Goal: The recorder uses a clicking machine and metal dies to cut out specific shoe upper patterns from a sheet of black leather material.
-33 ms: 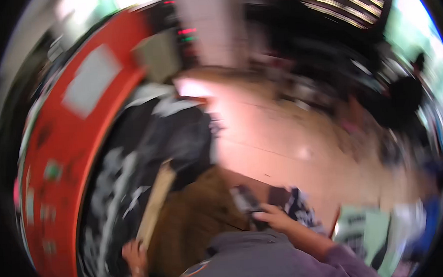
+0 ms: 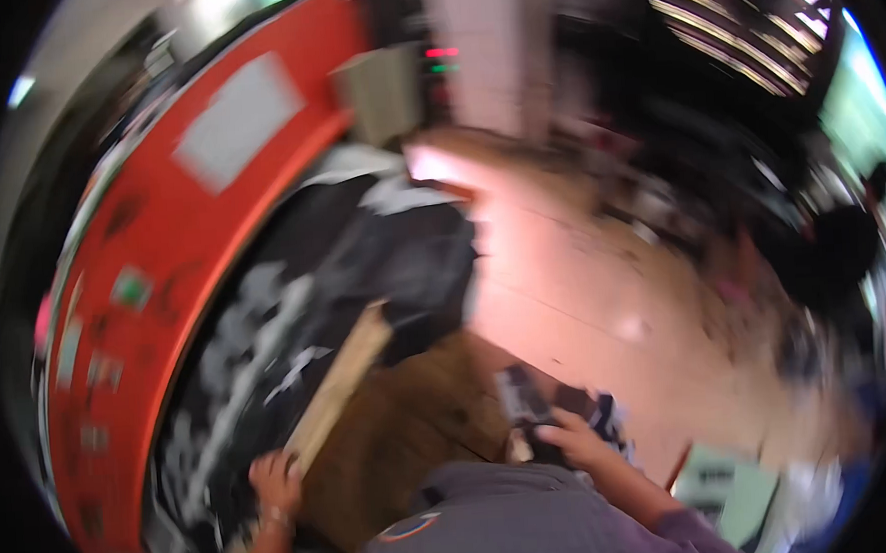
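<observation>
A pale wooden strip [image 2: 343, 382] lies slanted over the dark sheeting and a brown wooden board [image 2: 415, 403]. My left hand [image 2: 275, 483] is closed at its near end, the fingers curled against the wood. On the other side, my right hand [image 2: 575, 440] is closed around a dark grey handheld object [image 2: 526, 400]; blur hides its kind. That object is held over the right edge of the brown board. Part of it is covered by my fingers, and my grey-clad front hides the board's near part.
A long red panel [image 2: 130, 333] bounds the left, with black plastic sheeting [image 2: 391, 249] beside it. A beige box [image 2: 378, 95] stands behind. To the right lie a light tiled floor [image 2: 574, 300] and a pale green carton [image 2: 730, 487]. Dark clutter fills the far right.
The view has turned a little, so the panel, sheeting and wooden strip sit farther right. Both hands keep about the same hold.
</observation>
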`<state>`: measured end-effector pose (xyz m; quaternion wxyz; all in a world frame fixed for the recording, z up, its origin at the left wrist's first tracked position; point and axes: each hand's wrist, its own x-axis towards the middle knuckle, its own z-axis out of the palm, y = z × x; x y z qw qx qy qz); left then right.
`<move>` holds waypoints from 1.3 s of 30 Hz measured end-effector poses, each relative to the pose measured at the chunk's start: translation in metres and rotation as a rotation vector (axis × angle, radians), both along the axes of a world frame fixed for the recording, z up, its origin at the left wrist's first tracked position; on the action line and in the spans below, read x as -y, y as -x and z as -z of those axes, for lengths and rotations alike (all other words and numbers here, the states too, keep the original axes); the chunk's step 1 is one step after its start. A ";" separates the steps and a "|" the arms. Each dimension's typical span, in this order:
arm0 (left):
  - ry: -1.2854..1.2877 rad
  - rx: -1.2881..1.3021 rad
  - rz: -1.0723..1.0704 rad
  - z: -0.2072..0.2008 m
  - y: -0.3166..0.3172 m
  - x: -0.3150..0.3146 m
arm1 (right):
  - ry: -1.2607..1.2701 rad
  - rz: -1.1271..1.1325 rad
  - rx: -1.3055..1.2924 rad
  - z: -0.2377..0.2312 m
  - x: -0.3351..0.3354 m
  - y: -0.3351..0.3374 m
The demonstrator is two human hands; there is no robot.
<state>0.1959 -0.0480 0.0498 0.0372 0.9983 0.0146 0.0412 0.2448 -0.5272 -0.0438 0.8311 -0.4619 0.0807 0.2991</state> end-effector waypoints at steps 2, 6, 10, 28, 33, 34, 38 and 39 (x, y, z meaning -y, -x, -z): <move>0.044 0.046 -0.029 -0.005 0.026 -0.006 | 0.087 -0.057 0.141 -0.036 -0.005 -0.009; 0.118 0.065 -0.301 -0.001 0.083 -0.003 | 0.190 -0.411 0.612 -0.075 -0.069 -0.095; 0.190 0.110 -0.420 0.008 0.124 0.005 | 0.257 -0.674 1.029 -0.115 -0.182 -0.137; 0.236 0.322 -0.669 0.003 0.151 -0.230 | 0.810 -1.002 2.000 -0.085 -0.433 -0.034; -0.004 0.174 -0.802 0.037 0.169 -0.227 | 0.797 -1.005 1.988 -0.086 -0.436 -0.031; 0.000 0.168 -0.808 0.037 0.167 -0.220 | 0.813 -0.988 1.996 -0.088 -0.431 -0.031; 0.038 0.223 -0.770 0.044 0.157 -0.214 | 0.837 -1.005 1.955 -0.086 -0.421 -0.036; 0.037 0.215 -0.761 0.043 0.156 -0.214 | 0.807 -1.026 1.902 -0.083 -0.419 -0.041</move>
